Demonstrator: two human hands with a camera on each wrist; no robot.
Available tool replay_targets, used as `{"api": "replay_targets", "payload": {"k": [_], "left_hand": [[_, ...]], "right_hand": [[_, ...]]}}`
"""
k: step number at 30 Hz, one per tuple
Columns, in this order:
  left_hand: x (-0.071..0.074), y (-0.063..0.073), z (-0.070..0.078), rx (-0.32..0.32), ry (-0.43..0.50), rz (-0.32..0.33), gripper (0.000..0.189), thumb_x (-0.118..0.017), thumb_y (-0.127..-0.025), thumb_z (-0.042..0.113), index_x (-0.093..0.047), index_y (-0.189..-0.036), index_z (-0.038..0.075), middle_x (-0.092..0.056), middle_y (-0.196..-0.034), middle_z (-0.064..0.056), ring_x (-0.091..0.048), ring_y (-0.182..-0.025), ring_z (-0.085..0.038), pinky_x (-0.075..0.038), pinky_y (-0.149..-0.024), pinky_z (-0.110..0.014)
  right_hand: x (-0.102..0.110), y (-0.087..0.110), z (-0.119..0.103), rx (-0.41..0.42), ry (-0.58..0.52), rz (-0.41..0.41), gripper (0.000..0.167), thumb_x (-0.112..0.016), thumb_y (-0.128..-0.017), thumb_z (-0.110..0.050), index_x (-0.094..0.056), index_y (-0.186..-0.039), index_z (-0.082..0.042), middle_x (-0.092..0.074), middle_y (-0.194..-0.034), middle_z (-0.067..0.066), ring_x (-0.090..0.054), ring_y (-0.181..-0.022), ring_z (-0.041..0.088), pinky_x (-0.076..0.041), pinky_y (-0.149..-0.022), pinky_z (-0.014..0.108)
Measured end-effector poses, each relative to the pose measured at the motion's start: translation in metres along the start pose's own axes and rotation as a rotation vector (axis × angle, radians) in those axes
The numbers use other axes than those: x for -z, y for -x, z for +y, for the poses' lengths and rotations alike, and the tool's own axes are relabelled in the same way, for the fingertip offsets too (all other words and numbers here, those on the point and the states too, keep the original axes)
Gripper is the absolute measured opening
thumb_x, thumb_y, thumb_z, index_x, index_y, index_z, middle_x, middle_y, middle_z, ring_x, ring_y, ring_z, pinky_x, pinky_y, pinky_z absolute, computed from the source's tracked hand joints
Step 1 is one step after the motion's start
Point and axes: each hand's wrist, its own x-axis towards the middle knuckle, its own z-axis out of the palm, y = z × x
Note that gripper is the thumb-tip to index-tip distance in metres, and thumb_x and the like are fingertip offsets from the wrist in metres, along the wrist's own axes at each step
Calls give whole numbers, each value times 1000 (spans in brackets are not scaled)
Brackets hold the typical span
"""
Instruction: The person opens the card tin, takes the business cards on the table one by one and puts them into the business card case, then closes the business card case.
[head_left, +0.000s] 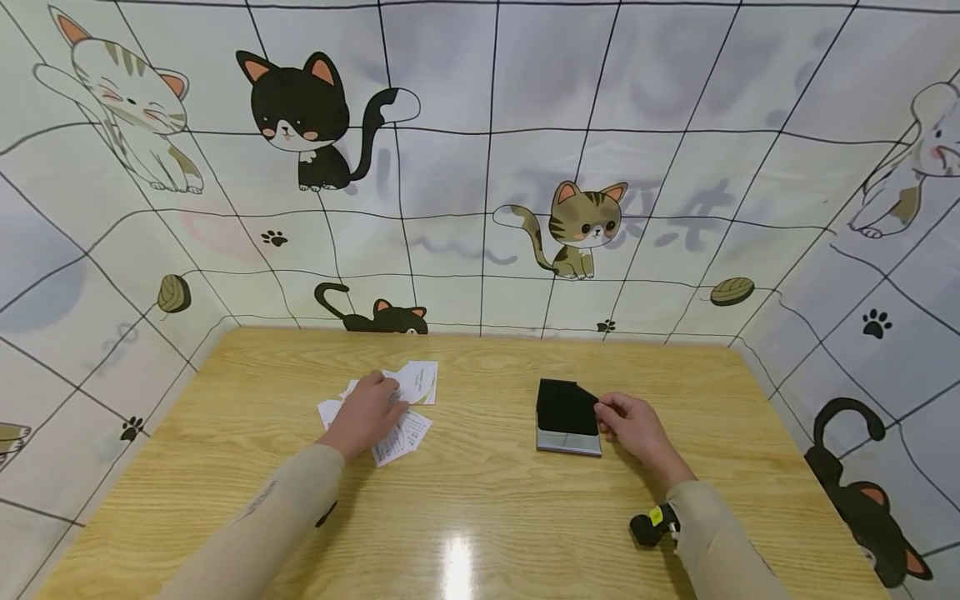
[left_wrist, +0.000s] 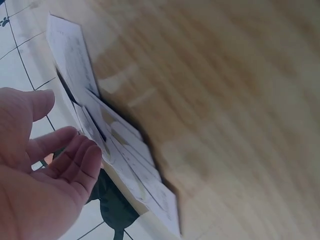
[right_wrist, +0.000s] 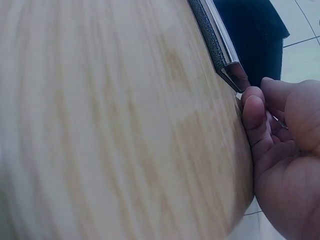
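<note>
Head view: the black case (head_left: 567,407) is pinched at its right edge by the right hand (head_left: 632,427); cards (head_left: 418,383), well left, are touched by the left hand (head_left: 367,414), fingers relaxed.

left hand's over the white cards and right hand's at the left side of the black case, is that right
Not quite: in the head view, the right hand is at the right side of the black case. The left hand is indeed over the white cards.
</note>
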Motion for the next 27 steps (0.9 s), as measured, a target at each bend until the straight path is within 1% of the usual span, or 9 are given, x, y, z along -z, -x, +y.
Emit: {"api": "replay_targets", "payload": {"k": [2,3,6,9,12,15,18,23,27], "left_hand": [[-1,-4,4,39,-10,-5,37,-68,-99,26,-65,-116,-7,-57,-103,-17,-53,-89,-29,-50,-83,-47],[-2,-7,6,62,-20,-11,41,-68,-100,29,-64,-116,-8,-57,-103,-17,-53,-90,-29,-50,-83,-46],[-3,-13,12,131,-39,-30,57,-68,-98,39,-61,-123,-12,-59,-113,-24,-58,-101,-36,-52,-90,-51],[-5,-16,19,181,-62,-44,75,-68,-97,49,-55,-132,-16,-58,-126,-31,-57,-116,-44,-51,-97,-56],[-6,-18,24,219,-68,-46,81,-69,-95,52,-53,-133,-18,-57,-127,-33,-56,-119,-47,-51,-97,-57],[-7,-19,27,238,-68,-41,73,-72,-94,48,-58,-123,-17,-59,-119,-33,-57,-114,-47,-53,-93,-57],[-8,-20,29,255,-60,-45,62,-74,-93,44,-61,-110,-15,-60,-111,-30,-59,-106,-43,-54,-88,-54],[-7,-21,31,282,-31,-67,47,-75,-93,40,-62,-88,-5,-61,-97,-22,-57,-89,-33,-54,-79,-49],[-7,-24,32,302,-16,-80,42,-76,-93,37,-59,-77,1,-59,-81,-15,-52,-74,-26,-50,-64,-40]], "right_hand": [[0,0,0,-9,-1,3,16,-56,-107,-11,-65,-107,2,-61,-82,7,-57,-68,16,-53,-61,26],[1,0,0,-9,-3,2,16,-56,-107,-11,-65,-107,2,-61,-82,7,-57,-68,16,-53,-61,26],[1,1,-1,-11,-7,3,17,-56,-107,-12,-65,-107,2,-61,-82,7,-57,-68,16,-53,-61,26],[0,2,-3,-16,-20,9,17,-56,-107,-12,-65,-107,2,-61,-82,8,-57,-67,15,-52,-61,25],[0,2,-3,-13,-30,10,18,-57,-107,-12,-65,-108,3,-62,-83,9,-57,-67,15,-52,-60,25],[-1,3,-3,-19,-43,7,18,-57,-107,-12,-65,-110,4,-62,-85,10,-57,-68,15,-52,-60,25],[-1,2,-3,-24,-44,3,19,-57,-107,-12,-65,-111,4,-62,-86,10,-57,-69,15,-53,-61,25],[0,1,-3,-37,-49,0,17,-56,-107,-11,-65,-109,3,-61,-85,8,-57,-70,16,-53,-62,25],[1,0,-1,-40,-56,-6,18,-55,-108,-13,-65,-109,3,-61,-85,8,-57,-70,16,-53,-62,25]]}}
